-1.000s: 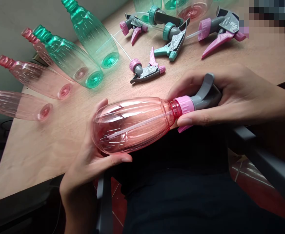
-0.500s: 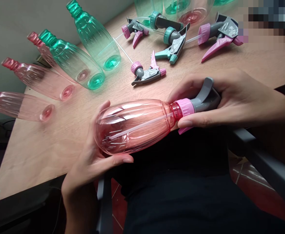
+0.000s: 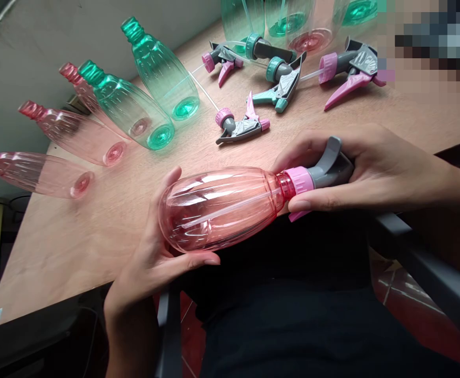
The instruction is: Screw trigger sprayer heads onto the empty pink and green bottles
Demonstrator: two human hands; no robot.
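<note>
A clear pink spray bottle (image 3: 226, 207) lies sideways in the air above the table's front edge, its base toward the left. My left hand (image 3: 163, 247) cups that base, thumb below and fingers behind. On the bottle's neck sits a grey trigger sprayer (image 3: 326, 170) with a pink collar (image 3: 301, 180); its thin tube runs inside the bottle. My right hand (image 3: 364, 170) is closed round the sprayer head and collar, with the thumb along the collar's near side. Whether the collar is fully screwed down I cannot tell.
On the wooden table (image 3: 76, 247) stand open pink bottles (image 3: 72, 136) and green bottles (image 3: 163, 79) at the left. Several loose trigger sprayers (image 3: 241, 126) lie beyond my hands. More bottles (image 3: 312, 39) stand at the back. A chair armrest (image 3: 422, 257) is at the right.
The whole view has shifted slightly, so table items appear a little lower and further right. Both hands keep the same hold on the bottle and sprayer.
</note>
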